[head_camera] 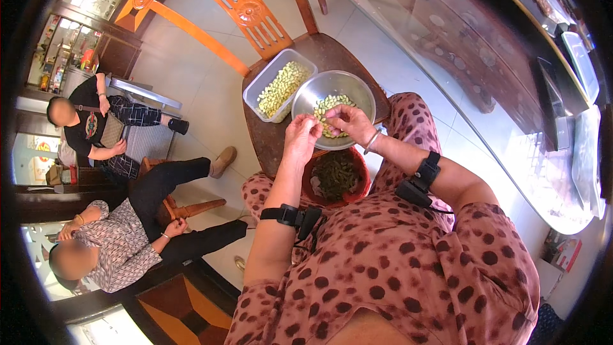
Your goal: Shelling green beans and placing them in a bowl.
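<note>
Over a stainless-steel bowl (pixel 366 91), my left hand (pixel 302 138) and my right hand (pixel 348 122) meet with fingertips drawn together. Anything small pinched between them is hard to separate from the pale green shelled beans (pixel 335 101) behind. The bowl rests on the seat of a wooden chair (pixel 261 146) in front of me. Touching its left side is a clear plastic container (pixel 250 100), well filled with similar beans (pixel 282 87). Below the bowl, between my knees, a red bucket (pixel 366 172) holds dark green pods (pixel 336 172).
A glass-topped table (pixel 431 72) runs along the right, its rounded corner close to my right elbow. To the left, one person (pixel 88 124) sits on a metal bench and another person (pixel 119 244) sits nearer. The chair's carved backrest (pixel 249 12) rises at the far side.
</note>
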Action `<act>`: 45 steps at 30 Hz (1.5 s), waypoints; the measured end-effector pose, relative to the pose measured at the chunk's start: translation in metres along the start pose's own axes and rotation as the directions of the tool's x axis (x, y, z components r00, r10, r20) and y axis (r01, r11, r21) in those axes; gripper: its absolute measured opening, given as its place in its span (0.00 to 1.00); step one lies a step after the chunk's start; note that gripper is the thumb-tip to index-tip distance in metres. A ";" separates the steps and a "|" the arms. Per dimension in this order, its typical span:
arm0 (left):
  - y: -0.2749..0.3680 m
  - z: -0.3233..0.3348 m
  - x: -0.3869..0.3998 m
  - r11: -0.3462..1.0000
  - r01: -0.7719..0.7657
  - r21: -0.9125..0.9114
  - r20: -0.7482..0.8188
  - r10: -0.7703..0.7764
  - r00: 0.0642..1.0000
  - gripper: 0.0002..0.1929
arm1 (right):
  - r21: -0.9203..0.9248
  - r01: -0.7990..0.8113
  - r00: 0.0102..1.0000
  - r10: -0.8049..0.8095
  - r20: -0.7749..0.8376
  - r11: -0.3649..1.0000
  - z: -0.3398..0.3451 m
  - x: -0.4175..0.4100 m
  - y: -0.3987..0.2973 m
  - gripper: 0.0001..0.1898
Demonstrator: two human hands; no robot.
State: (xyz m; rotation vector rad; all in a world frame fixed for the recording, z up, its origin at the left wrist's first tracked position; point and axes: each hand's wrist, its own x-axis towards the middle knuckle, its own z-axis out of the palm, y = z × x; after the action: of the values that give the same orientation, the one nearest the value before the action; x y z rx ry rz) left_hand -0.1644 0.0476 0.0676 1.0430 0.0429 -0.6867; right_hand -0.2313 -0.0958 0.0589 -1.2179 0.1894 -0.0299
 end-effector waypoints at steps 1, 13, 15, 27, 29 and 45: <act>0.000 0.002 0.000 1.000 0.001 0.001 0.001 -0.001 1.000 0.02 | -0.016 -0.003 1.000 0.003 -0.020 1.000 -0.001 -0.001 0.000 0.07; -0.001 -0.011 0.009 0.976 0.157 -0.154 0.271 -0.111 0.956 0.09 | -0.019 0.010 1.000 -0.010 -0.019 1.000 -0.010 -0.003 0.010 0.10; -0.001 0.004 0.003 0.995 0.086 -0.059 -0.017 -0.087 0.996 0.14 | -0.010 0.013 0.999 -0.013 -0.044 1.000 -0.011 -0.002 0.013 0.11; 0.007 0.022 -0.009 0.993 0.114 -0.024 0.066 -0.112 0.991 0.19 | -0.547 0.261 0.922 -0.373 -0.103 0.795 -0.007 -0.003 -0.008 0.08; 0.003 0.022 -0.008 0.994 0.104 -0.033 0.072 -0.101 0.992 0.19 | -0.627 0.382 0.864 -0.504 -0.020 0.679 -0.005 -0.004 -0.014 0.08; -0.003 0.023 -0.013 0.986 0.160 -0.041 0.130 -0.153 0.980 0.13 | -0.833 0.549 0.681 -0.615 0.398 0.070 -0.010 -0.011 -0.032 0.06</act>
State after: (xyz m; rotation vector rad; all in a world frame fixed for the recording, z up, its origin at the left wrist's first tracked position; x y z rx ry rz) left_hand -0.1830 0.0348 0.0814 0.9513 0.0323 -0.8894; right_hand -0.2411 -0.1147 0.0868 -2.4335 -0.3516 -0.8163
